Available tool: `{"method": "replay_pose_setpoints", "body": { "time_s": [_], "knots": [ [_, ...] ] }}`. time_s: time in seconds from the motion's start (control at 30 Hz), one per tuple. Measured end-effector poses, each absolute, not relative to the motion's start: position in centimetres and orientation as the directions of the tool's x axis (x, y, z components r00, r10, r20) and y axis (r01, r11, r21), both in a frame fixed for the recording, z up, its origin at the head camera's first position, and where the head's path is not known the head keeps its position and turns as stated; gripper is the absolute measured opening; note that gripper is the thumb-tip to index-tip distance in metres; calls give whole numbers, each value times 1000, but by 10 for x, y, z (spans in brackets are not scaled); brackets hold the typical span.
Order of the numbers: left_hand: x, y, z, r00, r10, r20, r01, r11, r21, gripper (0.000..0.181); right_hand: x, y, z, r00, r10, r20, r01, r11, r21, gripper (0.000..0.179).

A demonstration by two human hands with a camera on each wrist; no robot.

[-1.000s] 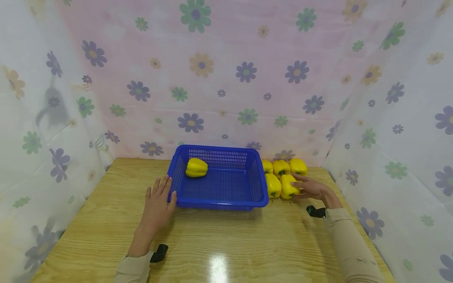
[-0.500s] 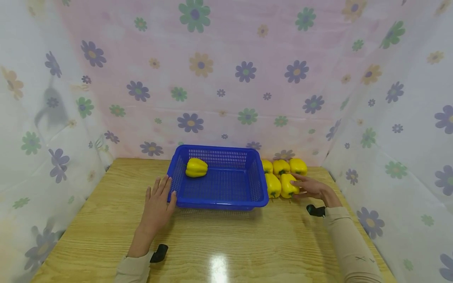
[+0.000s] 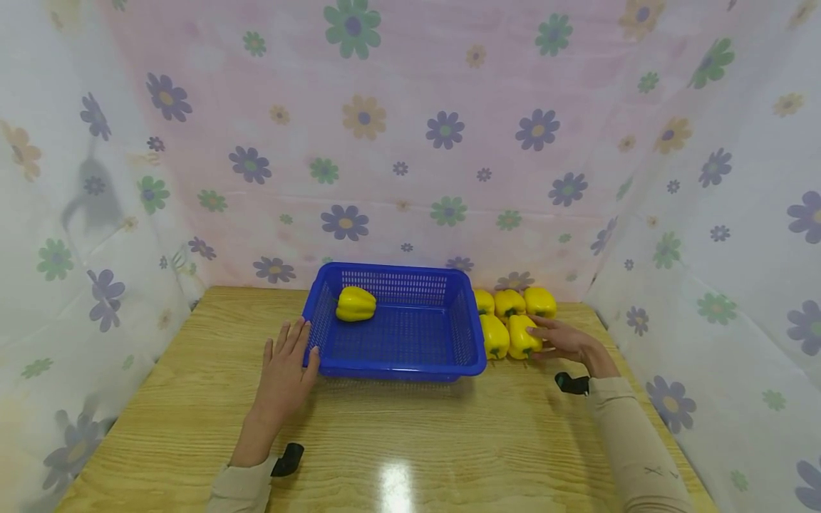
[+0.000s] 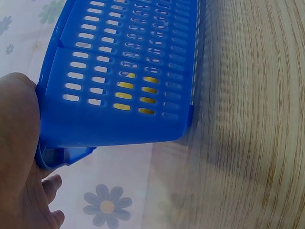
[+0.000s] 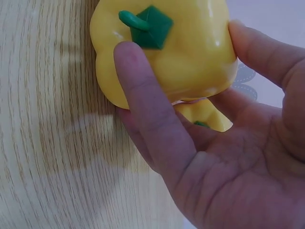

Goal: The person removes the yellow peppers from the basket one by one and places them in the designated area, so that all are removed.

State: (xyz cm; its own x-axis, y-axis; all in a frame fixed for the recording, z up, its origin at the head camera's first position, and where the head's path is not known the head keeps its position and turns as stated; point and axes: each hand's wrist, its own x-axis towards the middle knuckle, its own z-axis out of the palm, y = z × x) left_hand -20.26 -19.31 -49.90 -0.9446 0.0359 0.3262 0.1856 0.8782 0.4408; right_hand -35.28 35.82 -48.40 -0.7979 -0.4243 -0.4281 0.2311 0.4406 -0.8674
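My left hand (image 3: 280,377) rests at the left rim of a blue plastic basket (image 3: 400,370), its fingers stretched out and spread. In the left wrist view that hand (image 4: 21,148) lies against the rim of the slotted basket (image 4: 114,126). One yellow bell pepper (image 3: 355,305) lies inside the basket on the left. Right of the basket, my right hand (image 3: 564,340) holds the front right yellow bell pepper (image 3: 522,338) from its right side. In the right wrist view, the fingers and thumb surround this pepper (image 5: 190,57), whose green stem faces the camera.
Several more yellow bell peppers stand close together beside the basket, among them a front one (image 3: 494,336) and a back right one (image 3: 540,302). The wooden table (image 3: 385,427) ends at a flowered cloth (image 3: 410,178) behind and on both sides.
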Motion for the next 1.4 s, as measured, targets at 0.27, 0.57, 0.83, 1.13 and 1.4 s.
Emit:
{"method": "replay_pose_setpoints", "body": {
  "time_s": [0.27,0.57,0.83,1.13,1.4],
  "knots": [
    [-202,-193,-499,-945,35,326,185,878,442,59,-349,355,-481,-803,-426,-417,208,455,-866,78],
    [-203,-193,-500,-941,34,338,190,877,441,59,-346,350,-480,-802,-422,-423,212,461,-862,79],
    [-204,-193,-500,-940,36,339,193,876,442,59,-341,345,-475,-820,-382,-426,195,514,-835,80],
    [-203,-193,-499,-947,38,320,186,875,447,59,-324,340,-461,-882,-278,-381,148,603,-784,78],
    [-203,-193,-498,-945,42,324,190,878,440,59,-300,328,-444,-917,-267,-296,60,640,-766,80]
  ]
}}
